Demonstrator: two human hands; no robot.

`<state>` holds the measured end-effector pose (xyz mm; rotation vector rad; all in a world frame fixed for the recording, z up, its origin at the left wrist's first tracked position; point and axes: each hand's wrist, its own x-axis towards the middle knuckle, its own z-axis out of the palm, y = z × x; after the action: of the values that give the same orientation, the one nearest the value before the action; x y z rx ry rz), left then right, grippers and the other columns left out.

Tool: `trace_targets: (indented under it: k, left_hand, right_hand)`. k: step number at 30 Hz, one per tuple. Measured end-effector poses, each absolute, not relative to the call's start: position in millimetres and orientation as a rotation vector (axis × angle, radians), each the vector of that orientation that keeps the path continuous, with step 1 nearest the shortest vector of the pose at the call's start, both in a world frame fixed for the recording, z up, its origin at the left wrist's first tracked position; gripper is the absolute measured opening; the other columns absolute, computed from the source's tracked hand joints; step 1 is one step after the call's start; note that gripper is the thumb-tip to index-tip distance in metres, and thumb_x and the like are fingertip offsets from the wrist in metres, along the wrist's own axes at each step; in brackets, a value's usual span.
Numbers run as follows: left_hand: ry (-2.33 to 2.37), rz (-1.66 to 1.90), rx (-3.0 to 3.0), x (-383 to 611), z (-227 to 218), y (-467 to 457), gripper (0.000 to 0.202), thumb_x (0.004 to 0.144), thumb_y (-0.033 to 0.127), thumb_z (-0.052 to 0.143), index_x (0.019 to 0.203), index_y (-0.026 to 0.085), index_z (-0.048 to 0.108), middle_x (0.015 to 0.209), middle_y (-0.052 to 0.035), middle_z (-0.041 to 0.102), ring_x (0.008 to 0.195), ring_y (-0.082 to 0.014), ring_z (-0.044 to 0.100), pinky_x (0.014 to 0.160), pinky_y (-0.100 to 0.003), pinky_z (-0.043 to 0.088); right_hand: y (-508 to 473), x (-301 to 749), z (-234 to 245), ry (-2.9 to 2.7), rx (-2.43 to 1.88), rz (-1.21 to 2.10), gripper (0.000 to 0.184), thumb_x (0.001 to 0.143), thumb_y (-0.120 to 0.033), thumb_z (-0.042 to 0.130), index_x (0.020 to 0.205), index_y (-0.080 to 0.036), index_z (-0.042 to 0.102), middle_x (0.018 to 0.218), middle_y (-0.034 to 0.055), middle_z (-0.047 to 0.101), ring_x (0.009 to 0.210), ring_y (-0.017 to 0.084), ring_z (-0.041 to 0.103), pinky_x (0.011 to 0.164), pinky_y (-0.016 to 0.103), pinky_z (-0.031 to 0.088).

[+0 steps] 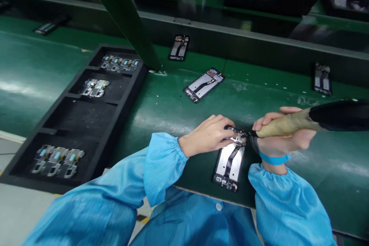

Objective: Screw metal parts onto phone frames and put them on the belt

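An opened phone (230, 163) lies on the green bench near its front edge, its silver frame, black flex cable and upper circuit board facing up. My left hand (209, 135) grips the phone's upper left part, with fingertips over the board area. In my right hand (288, 138) is an electric screwdriver (288, 123) with a tan body and a black rear end, held almost level. Its dark tip points left and reaches the phone's upper right corner; whether it touches a screw I cannot make out. A blue wrist strap (275, 158) circles my right wrist.
On the left stands a black compartment tray (108, 144) with several phone circuit boards (59, 159). Other opened phones lie farther back, one in the middle (204, 84), one behind it (178, 47) and one at the right (322, 78). A slanted green post (123, 19) rises beside the tray.
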<state>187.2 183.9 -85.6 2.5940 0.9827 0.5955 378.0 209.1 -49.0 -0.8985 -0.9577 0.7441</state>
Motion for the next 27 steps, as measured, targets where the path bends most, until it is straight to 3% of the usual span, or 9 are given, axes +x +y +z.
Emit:
trace_targets:
  k: [8, 16, 20, 27]
  left_hand:
    - [0.995, 0.593, 2.596, 187.7, -85.9, 183.6, 0.024, 0.109, 0.036, 0.063, 0.124, 0.023, 0.076, 0.132, -0.0104, 0.066, 0.114, -0.0265, 0.060, 0.094, -0.041, 0.049]
    - [0.972, 0.614, 2.580, 185.8, -87.4, 183.3, 0.024, 0.110, 0.034, 0.060, 0.126, 0.022, 0.075, 0.134, -0.0110, 0.065, 0.116, -0.0261, 0.060, 0.097, -0.040, 0.048]
    - [0.962, 0.614, 2.574, 185.3, -88.6, 184.0, 0.024, 0.111, 0.034, 0.058, 0.122, 0.021, 0.075, 0.133, -0.0104, 0.066, 0.115, -0.0260, 0.060, 0.096, -0.041, 0.048]
    - [0.958, 0.607, 2.572, 184.9, -88.4, 183.9, 0.024, 0.111, 0.033, 0.058, 0.126, 0.022, 0.074, 0.133, -0.0097, 0.066, 0.115, -0.0257, 0.060, 0.096, -0.040, 0.048]
  right_hand:
    - [210.6, 382.0, -68.8, -1.078, -0.787, 0.730, 0.057, 0.089, -0.077, 0.047, 0.096, -0.022, 0.060, 0.055, -0.0014, 0.054, 0.035, 0.019, 0.045, 0.031, 0.031, 0.036]
    - [218.8, 413.4, -55.7, -0.904, -0.833, 0.637, 0.059, 0.090, -0.080, 0.042, 0.095, -0.025, 0.062, 0.054, -0.0025, 0.051, 0.037, 0.019, 0.044, 0.034, 0.033, 0.039]
    - [225.3, 427.9, -56.7, -0.868, -0.930, 0.650, 0.053, 0.088, -0.076, 0.046, 0.089, -0.024, 0.061, 0.053, -0.0010, 0.052, 0.037, 0.020, 0.045, 0.034, 0.033, 0.038]
    - [226.0, 416.7, -57.8, -0.862, -0.984, 0.608, 0.059, 0.085, -0.081, 0.050, 0.090, -0.023, 0.060, 0.054, -0.0015, 0.051, 0.036, 0.018, 0.045, 0.034, 0.032, 0.036]
